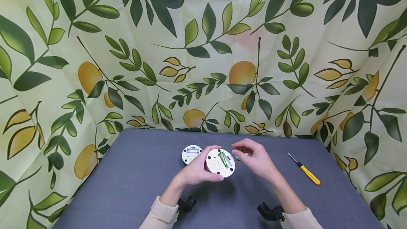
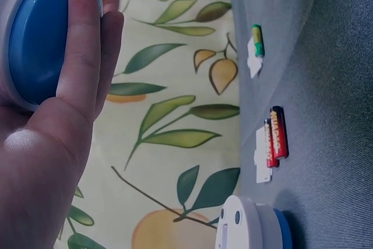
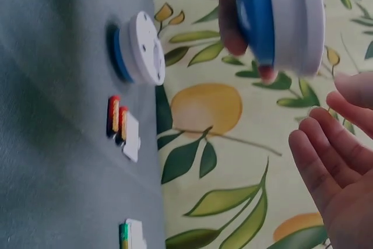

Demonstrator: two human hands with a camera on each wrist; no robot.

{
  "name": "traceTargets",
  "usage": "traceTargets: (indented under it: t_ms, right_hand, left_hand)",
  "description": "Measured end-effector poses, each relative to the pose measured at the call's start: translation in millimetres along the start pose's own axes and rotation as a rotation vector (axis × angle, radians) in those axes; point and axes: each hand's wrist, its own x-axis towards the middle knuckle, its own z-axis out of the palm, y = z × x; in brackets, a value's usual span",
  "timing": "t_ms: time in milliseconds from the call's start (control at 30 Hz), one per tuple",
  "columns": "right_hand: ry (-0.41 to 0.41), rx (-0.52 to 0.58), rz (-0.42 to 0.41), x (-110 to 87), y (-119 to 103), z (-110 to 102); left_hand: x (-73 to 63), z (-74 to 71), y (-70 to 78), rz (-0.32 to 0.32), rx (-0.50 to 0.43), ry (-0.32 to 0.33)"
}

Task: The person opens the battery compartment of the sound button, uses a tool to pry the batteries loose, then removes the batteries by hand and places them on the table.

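My left hand [image 1: 199,168] grips a round white-and-blue button device [image 1: 216,163], its white underside facing up with speaker holes and a battery compartment. One green battery [image 1: 223,159] lies in that compartment; the slot beside it is bare. In the left wrist view, the fingers [image 2: 81,45] lie across the blue dome [image 2: 38,39]. Just right of the device is my right hand [image 1: 254,156], fingers bent loosely in the head view, with nothing seen between thumb and fingertips in the right wrist view. Below it on the table lie another green battery [image 2: 257,40] and a white cover [image 2: 253,59].
A second button device [image 1: 192,153] rests underside up behind my left hand, its compartment uncovered. Two red-and-black batteries [image 3: 114,116] lie by another white cover [image 3: 132,137]. On the right of the grey table [image 1: 133,179] is a yellow-handled screwdriver [image 1: 309,174]. Patterned cloth [image 1: 203,80] surrounds the table.
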Motion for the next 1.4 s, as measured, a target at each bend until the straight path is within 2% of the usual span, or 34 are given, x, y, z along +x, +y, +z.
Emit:
traceTargets:
  t_ms: [133, 400, 567, 733, 1000, 1167, 1400]
  right_hand:
    - [-0.010, -0.005, -0.071, 1.9, -7, 5]
    - [-0.056, -0.038, -0.139, 4.9, -13, 15]
    - [-0.096, -0.061, -0.108, 4.7, -13, 18]
    - [-0.103, -0.087, -0.097, 4.5, -14, 19]
    - [-0.081, -0.104, -0.092, 4.3, -15, 17]
    - [-0.063, -0.042, -0.042, 1.1, -14, 13]
    - [-0.071, 0.127, -0.006, -3.1, -9, 6]
  left_hand:
    - [-0.2, 0.3, -0.3, 0.007, -0.017, -0.005]
    - [0.5, 0.9, -1.3, 0.005, -0.069, -0.030]
    - [0.9, 1.4, -1.2, -0.003, -0.099, -0.047]
    - [0.9, 1.7, -1.5, -0.015, -0.121, -0.056]
    - [0.4, 2.0, -0.8, -0.017, -0.062, -0.039]
    - [0.5, 2.0, -1.6, -0.015, -0.042, -0.024]
    - [0.3, 1.9, -2.4, -0.018, -0.042, -0.016]
